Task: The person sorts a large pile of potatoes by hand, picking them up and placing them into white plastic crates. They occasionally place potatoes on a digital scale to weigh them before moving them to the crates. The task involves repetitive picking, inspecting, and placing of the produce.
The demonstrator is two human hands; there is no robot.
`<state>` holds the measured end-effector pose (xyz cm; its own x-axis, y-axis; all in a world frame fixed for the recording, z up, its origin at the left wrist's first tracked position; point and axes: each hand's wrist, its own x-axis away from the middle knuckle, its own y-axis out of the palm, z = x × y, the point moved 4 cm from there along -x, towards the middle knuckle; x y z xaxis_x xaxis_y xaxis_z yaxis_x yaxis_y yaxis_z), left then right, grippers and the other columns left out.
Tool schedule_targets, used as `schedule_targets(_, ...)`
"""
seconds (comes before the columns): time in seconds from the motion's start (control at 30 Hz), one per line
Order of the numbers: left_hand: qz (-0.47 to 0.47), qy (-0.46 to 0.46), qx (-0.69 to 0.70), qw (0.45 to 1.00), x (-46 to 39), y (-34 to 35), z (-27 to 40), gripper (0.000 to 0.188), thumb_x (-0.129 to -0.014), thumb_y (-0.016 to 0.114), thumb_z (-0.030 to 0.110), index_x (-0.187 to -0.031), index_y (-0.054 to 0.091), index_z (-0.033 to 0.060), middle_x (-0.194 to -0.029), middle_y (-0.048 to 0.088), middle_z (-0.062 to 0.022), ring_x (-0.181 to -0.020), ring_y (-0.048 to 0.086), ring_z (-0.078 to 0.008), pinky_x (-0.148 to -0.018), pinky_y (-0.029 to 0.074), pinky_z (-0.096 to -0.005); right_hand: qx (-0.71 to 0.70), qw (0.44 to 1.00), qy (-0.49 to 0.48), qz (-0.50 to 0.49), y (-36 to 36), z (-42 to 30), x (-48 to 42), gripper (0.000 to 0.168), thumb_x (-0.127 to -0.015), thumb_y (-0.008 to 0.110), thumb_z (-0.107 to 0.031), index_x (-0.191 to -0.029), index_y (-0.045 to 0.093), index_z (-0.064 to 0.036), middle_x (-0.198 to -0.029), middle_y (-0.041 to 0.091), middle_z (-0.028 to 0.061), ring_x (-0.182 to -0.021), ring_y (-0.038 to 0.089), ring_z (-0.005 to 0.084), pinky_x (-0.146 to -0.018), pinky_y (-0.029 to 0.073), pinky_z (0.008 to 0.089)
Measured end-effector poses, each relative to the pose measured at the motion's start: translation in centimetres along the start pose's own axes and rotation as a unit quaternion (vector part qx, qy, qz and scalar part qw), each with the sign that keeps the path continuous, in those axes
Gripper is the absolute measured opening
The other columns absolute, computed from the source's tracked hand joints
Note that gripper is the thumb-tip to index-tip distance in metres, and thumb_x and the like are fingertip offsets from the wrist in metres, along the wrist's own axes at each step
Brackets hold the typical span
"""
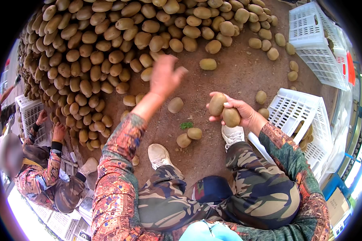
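My right hand (244,110) grips two brown kiwifruits side by side, one kiwifruit (217,104) toward the fingertips and the other kiwifruit (231,117) against the thumb. My left hand (166,75), blurred by motion, is over the near edge of a large heap of kiwifruits (108,36). Its thumb stands apart from the fingers, and I see nothing between them. A single kiwifruit (175,105) lies on the ground below that hand. Between my shoes rest two more, one kiwifruit (183,140) touching its neighbour (195,133).
At my right a white plastic crate (297,110) holds kiwifruits; another white crate (312,45) stands farther off. Scattered kiwifruits (261,97) lie near them. A green leaf (186,125) is on the dirt. At left a co-worker (45,174) sits by the heap, beside a white crate (33,117).
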<state>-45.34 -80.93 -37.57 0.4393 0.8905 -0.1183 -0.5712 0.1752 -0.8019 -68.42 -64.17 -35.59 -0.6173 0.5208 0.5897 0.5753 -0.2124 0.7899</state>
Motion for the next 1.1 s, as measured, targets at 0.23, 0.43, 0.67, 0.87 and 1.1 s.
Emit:
schedule_targets(0.23, -0.006, -0.213, -0.193, 0.958, -4.0, 0.9, -8.3, 0.078, -0.072, 0.085, 0.045, -0.128, 0.054, 0.0001, -0.131, 0.059, -0.0227, -0.127, 0.052, -0.0393, -0.109, 0.041, -0.0481, 0.001, 1.000, 0.026, 0.015, -0.1, 3.1, -0.4, 0.064, -0.096, 0.065, -0.033, -0.150, 0.040, -0.009, -0.135, 0.058, 0.0206, -0.095, 0.073, 0.0313, -0.067, 0.063, 0.0390)
schedule_targets(0.43, 0.051, -0.130, -0.070, 0.988, 0.3, -0.8, -2.0, 0.068, -0.071, 0.088, 0.038, -0.120, 0.059, 0.0009, -0.123, 0.062, -0.0188, -0.119, 0.055, -0.0359, -0.103, 0.045, -0.0454, -0.088, 0.995, -0.054, 0.013, 0.3, 1.8, 0.4, 0.067, -0.095, 0.068, -0.050, -0.144, 0.048, -0.009, -0.138, 0.059, 0.0184, -0.120, 0.065, 0.0331, -0.068, 0.064, 0.0387)
schedule_targets(0.67, -0.165, 0.092, 0.255, 0.948, 6.3, -0.6, 8.5, 0.042, -0.096, 0.071, 0.029, -0.130, 0.063, 0.0054, -0.131, 0.063, -0.0139, -0.128, 0.056, -0.0324, -0.108, 0.046, -0.0419, -0.095, 0.985, -0.086, -0.119, 1.3, 1.5, 1.8, 0.078, -0.089, 0.067, -0.063, -0.141, 0.051, -0.007, -0.141, 0.052, 0.0261, -0.126, 0.058, 0.0461, -0.068, 0.065, 0.0389)
schedule_targets(0.87, 0.011, -0.218, -0.122, 0.968, -0.8, -1.4, -8.2, 0.076, -0.081, 0.083, 0.030, -0.138, 0.046, -0.0038, -0.131, 0.056, -0.0253, -0.127, 0.049, -0.0449, -0.107, 0.045, -0.0476, -0.055, 0.991, -0.038, -0.114, 4.3, 2.9, 1.1, 0.072, -0.089, 0.067, -0.060, -0.135, 0.054, -0.006, -0.134, 0.056, 0.0290, -0.121, 0.061, 0.0454, -0.059, 0.064, 0.0336)
schedule_targets(1.1, -0.091, -0.320, -0.099, 0.938, -1.6, -2.0, -5.3, 0.056, -0.078, 0.081, 0.035, -0.118, 0.065, -0.0008, -0.118, 0.070, -0.0221, -0.111, 0.066, -0.0392, -0.097, 0.053, -0.0461, -0.078, 0.992, -0.067, -0.074, 2.5, 2.5, 2.9, 0.065, -0.091, 0.063, -0.061, -0.132, 0.056, -0.010, -0.135, 0.056, 0.0251, -0.122, 0.059, 0.0454, -0.062, 0.062, 0.0347)
